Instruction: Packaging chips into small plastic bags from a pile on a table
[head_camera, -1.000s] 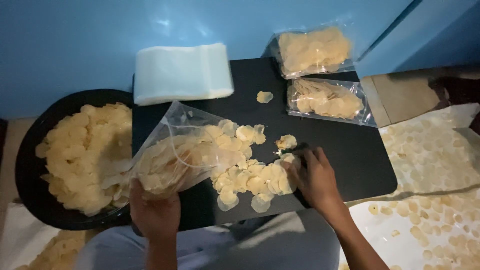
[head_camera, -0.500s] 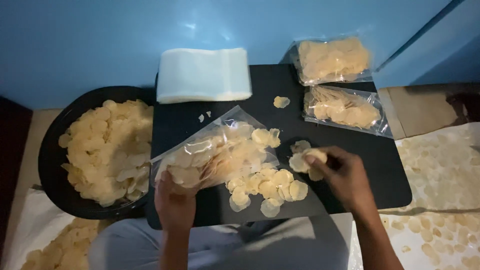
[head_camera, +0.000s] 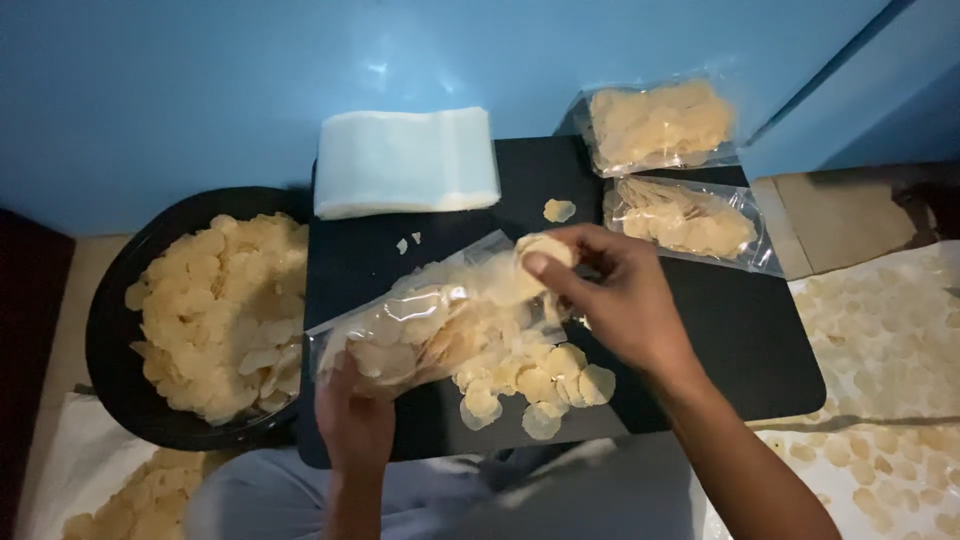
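The clear plastic bag half full of pale round crackers (head_camera: 430, 325) is lying tilted over the black tabletop (head_camera: 740, 330), with the left hand (head_camera: 352, 425) gripping its bottom end. The right hand (head_camera: 615, 300) is pinching what looks like a few crackers (head_camera: 540, 250) at the bag's mouth. A loose cracker pile (head_camera: 530, 380) is sitting just below, a black basin of crackers (head_camera: 215, 310) off to the left.

The clear bag (head_camera: 430, 325) is thin glossy plastic, crinkly. The crackers (head_camera: 540, 380) look dry, matt and a bit rough. Matt black tabletop (head_camera: 740, 330), smooth. The stack of empty bags (head_camera: 405, 160) looks milky, softly shiny plastic.
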